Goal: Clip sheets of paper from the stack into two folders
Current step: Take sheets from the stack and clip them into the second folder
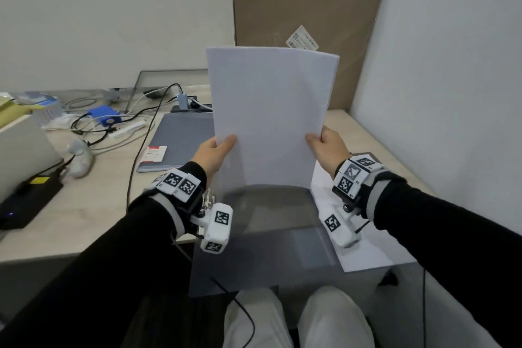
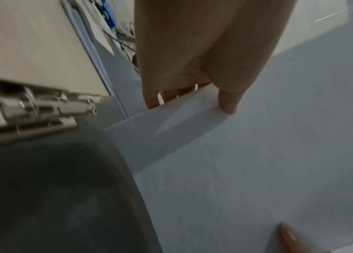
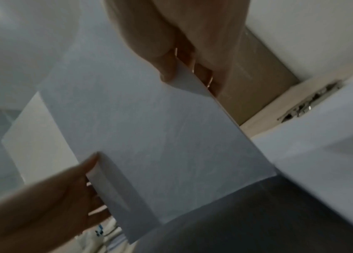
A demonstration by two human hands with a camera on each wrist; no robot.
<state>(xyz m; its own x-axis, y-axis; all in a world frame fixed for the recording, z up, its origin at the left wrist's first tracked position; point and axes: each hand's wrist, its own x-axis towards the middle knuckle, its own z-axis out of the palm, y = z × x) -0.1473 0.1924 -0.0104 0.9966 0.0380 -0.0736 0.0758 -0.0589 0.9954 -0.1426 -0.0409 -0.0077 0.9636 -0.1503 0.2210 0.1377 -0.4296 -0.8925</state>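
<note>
— Two hands, left hand (image 1: pixel 216 151) and right hand (image 1: pixel 327 144), pinch the paper sheets (image 1: pixel 269 118) upright over the open folder (image 1: pixel 271 223).
— Risk?
— Probably sheets fanning or slipping if either pinch loosens.

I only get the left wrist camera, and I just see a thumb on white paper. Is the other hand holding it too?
Observer: Yes. The head view shows the right hand gripping the right edge of the sheets of paper, while the left hand grips the left edge.
Operator: Is the paper lying flat?
Observer: No, it stands upright, and its bottom edge seems to rest on the grey folder.
Operator: Is there more paper anywhere?
Observer: Yes, more white paper lies flat to the right of that folder, below the right wrist.
</note>
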